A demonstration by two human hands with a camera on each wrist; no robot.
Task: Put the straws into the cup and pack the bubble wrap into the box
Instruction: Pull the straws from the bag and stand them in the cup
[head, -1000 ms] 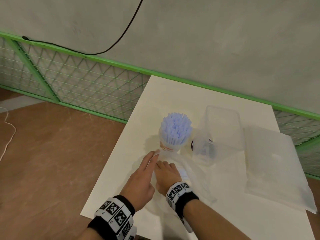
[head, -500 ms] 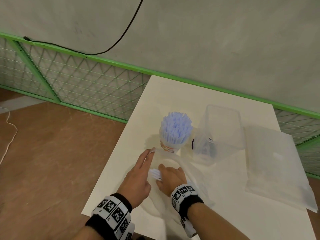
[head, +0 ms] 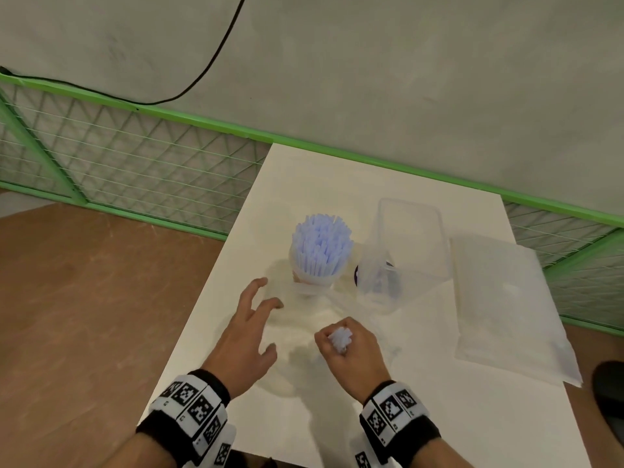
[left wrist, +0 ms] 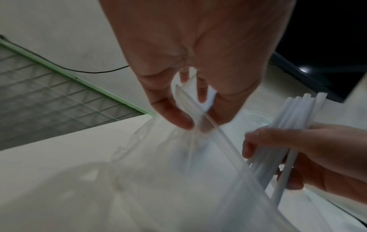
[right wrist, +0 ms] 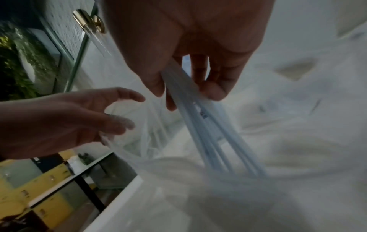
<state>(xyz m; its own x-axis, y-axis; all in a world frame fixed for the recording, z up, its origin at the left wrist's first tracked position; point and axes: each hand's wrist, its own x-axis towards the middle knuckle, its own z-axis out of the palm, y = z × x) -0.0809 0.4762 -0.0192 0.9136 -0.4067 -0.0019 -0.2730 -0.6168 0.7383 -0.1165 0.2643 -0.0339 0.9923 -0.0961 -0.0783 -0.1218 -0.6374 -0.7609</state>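
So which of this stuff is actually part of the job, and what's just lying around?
Job:
- straws in right hand
- cup, already packed with straws
- clear box
- bubble wrap
- clear bag, touched by left hand

Lying about:
- black cable
- green mesh fence
- table, support only
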